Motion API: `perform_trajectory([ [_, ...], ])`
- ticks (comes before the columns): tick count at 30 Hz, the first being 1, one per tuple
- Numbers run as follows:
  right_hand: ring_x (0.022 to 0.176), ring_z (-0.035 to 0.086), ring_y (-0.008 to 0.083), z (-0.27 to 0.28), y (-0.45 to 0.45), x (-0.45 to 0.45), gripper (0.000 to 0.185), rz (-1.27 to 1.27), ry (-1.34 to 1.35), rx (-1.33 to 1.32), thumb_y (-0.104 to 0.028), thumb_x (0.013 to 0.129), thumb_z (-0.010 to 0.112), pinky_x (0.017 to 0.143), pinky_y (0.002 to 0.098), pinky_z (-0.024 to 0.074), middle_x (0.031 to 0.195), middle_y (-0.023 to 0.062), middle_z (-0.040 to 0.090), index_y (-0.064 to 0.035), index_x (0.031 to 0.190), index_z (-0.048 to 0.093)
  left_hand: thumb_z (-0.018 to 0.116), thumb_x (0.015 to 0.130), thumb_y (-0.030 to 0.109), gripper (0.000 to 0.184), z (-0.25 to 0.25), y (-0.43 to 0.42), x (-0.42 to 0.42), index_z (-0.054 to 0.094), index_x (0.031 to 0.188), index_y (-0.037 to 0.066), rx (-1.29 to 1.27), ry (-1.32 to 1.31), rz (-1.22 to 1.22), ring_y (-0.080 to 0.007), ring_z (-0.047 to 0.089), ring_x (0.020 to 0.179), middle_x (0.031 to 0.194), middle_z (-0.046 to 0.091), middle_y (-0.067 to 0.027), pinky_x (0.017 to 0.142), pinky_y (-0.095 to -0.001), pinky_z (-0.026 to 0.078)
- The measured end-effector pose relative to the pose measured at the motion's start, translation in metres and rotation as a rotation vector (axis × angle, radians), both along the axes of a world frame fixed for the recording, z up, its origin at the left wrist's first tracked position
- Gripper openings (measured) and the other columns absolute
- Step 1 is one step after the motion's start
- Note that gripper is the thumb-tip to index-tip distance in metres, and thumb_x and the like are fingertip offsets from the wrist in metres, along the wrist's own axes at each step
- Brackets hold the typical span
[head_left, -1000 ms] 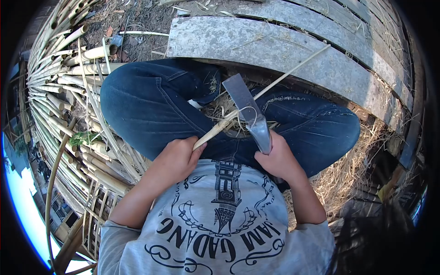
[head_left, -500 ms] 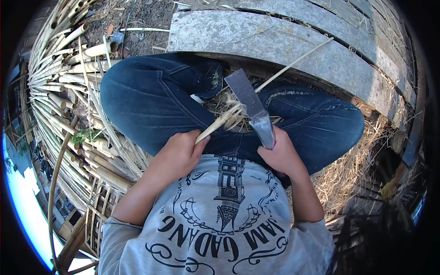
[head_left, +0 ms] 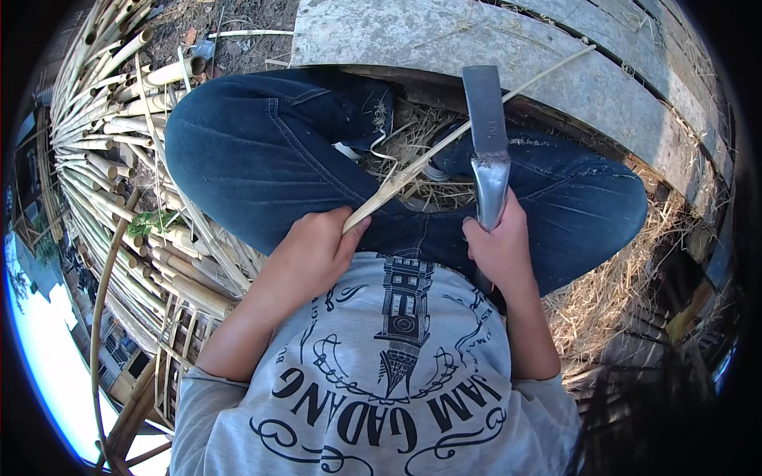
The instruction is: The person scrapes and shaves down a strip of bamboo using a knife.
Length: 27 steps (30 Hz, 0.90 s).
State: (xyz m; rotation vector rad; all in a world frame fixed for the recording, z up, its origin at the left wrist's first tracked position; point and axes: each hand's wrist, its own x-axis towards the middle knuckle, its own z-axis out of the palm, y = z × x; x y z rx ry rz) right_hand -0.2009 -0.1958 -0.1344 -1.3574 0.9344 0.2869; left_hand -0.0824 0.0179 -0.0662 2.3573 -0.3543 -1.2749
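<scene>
My left hand (head_left: 317, 246) is closed round the near end of a thin bamboo stick (head_left: 444, 143), which slants up and right across my crossed legs to the planks. Near my hand the stick is pale and shaved, and a thin curled shaving (head_left: 383, 151) shows beside it. In my right hand (head_left: 502, 242) is a chopping knife (head_left: 484, 111), gripped by its grey metal handle. Its dark rectangular blade points upward, overlapping the stick in view; whether they touch I cannot tell. My right fingers are partly hidden behind the handle.
Wooden planks (head_left: 413, 40) form a low platform in front of my feet. Many cut bamboo poles (head_left: 119, 159) lie stacked at the left. Straw-like shavings (head_left: 595, 317) cover the ground at the right and between my legs.
The knife has moved right and turned more upright, away from the stick's shaved part. Frayed fibres there now lie flatter, and a curled shaving is visible. My left hand keeps its hold.
</scene>
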Motion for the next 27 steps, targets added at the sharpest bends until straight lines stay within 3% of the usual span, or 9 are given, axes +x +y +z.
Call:
perform_trajectory([
  [2,0.067,0.065,0.0202,-0.002,0.007,-0.008,0.037,0.360,-0.291,-0.174,-0.001,0.076,0.059,0.067,0.0324,0.0516,0.076,0.0136,0.064,0.0035,0.112,0.056,0.053,0.100,0.022,0.034,0.000,0.001,0.001,0.057,0.081,-0.006,-0.008,-0.005,-0.016,-0.0430,0.056,0.061,0.064,0.055,-0.0248,0.060,-0.0465,0.042],
  [3,0.079,0.067,0.0254,0.009,0.003,-0.006,0.037,0.335,-0.150,-0.073,-0.003,0.074,0.060,0.079,0.0342,0.0505,0.082,0.0172,0.066,0.0040,0.109,0.056,0.053,0.100,0.022,0.034,0.000,0.000,0.002,0.057,0.081,-0.006,-0.011,-0.002,-0.024,-0.0430,0.056,0.061,0.064,0.055,-0.0248,0.060,-0.0465,0.042],
  [10,0.079,0.070,0.0374,0.015,-0.006,-0.001,0.035,0.426,-0.069,-0.184,-0.003,0.075,0.061,0.074,0.0383,0.0516,0.079,0.0221,0.065,0.0031,0.109,0.055,0.052,0.100,0.022,0.033,0.000,0.000,-0.002,0.056,0.082,-0.005,-0.005,-0.056,-0.026,-0.0469,0.056,0.067,0.065,0.055,-0.0262,0.061,-0.0486,0.042],
  [13,0.086,0.068,0.0436,0.022,-0.011,0.004,0.034,0.308,0.011,-0.274,-0.005,0.077,0.063,0.077,0.0433,0.0523,0.084,0.0268,0.067,0.0042,0.108,0.054,0.052,0.101,0.022,0.033,0.002,-0.005,-0.001,0.056,0.082,-0.005,0.000,-0.048,-0.044,-0.0480,0.056,0.069,0.066,0.055,-0.0269,0.061,-0.0499,0.041],
  [17,0.083,0.068,0.0435,0.014,0.006,-0.014,0.030,0.359,-0.164,-0.187,-0.005,0.078,0.065,0.073,0.0396,0.0519,0.082,0.0255,0.067,0.0037,0.104,0.052,0.051,0.101,0.021,0.032,-0.002,-0.001,-0.003,0.056,0.083,-0.005,0.022,-0.090,-0.109,-0.0481,0.056,0.070,0.067,0.055,-0.0270,0.063,-0.0514,0.041],
  [20,0.087,0.067,0.0450,0.028,-0.024,-0.001,0.033,0.488,0.066,-0.161,-0.005,0.077,0.063,0.076,0.0396,0.0512,0.086,0.0272,0.066,0.0038,0.106,0.051,0.051,0.100,0.020,0.031,-0.001,-0.002,-0.002,0.056,0.083,-0.005,-0.005,-0.060,-0.079,-0.0481,0.056,0.071,0.067,0.056,-0.0271,0.063,-0.0519,0.041],
  [21,0.089,0.067,0.0446,0.031,-0.026,0.006,0.032,0.367,0.057,-0.170,-0.004,0.077,0.062,0.077,0.0391,0.0510,0.087,0.0265,0.066,0.0036,0.106,0.052,0.051,0.100,0.020,0.031,-0.002,-0.003,-0.003,0.056,0.083,-0.005,-0.006,-0.055,-0.070,-0.0481,0.056,0.071,0.067,0.056,-0.0271,0.063,-0.0519,0.041],
  [26,0.084,0.070,0.0396,0.014,-0.004,-0.018,0.027,0.437,-0.192,-0.108,-0.003,0.077,0.065,0.072,0.0355,0.0507,0.082,0.0232,0.066,0.0035,0.100,0.053,0.051,0.100,0.020,0.032,-0.004,0.002,-0.009,0.056,0.081,-0.005,-0.029,-0.162,-0.103,-0.0481,0.056,0.070,0.067,0.056,-0.0271,0.063,-0.0524,0.041],
  [27,0.087,0.069,0.0406,0.019,-0.012,-0.013,0.028,0.453,-0.107,-0.078,-0.003,0.077,0.064,0.075,0.0357,0.0505,0.085,0.0246,0.066,0.0039,0.102,0.054,0.051,0.100,0.020,0.032,-0.004,0.000,-0.007,0.056,0.081,-0.005,-0.034,-0.159,-0.106,-0.0481,0.056,0.070,0.067,0.056,-0.0271,0.063,-0.0524,0.041],
])
